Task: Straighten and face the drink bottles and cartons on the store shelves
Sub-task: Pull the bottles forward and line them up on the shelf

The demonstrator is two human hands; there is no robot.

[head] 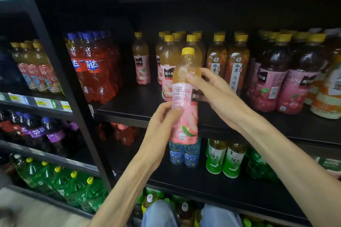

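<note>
Black store shelf (129, 105), drink rows behind. Peach bottle (185, 97) mid-frame, off shelf, barcode side showing. Left hand (162, 125) grips lower label, right hand (212, 94) pinches shoulder. Judgement: rotate till front label faces out, seat upright in peach row.

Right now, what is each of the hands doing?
Left hand: grips the lower part of the peach drink bottle.
Right hand: grips the same bottle higher up.

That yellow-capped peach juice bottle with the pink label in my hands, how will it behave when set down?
The yellow-capped peach juice bottle looks full, so probably heavy. Tall and narrow, it may tip. Its thin plastic may flex where the left hand and right hand grip.
</note>
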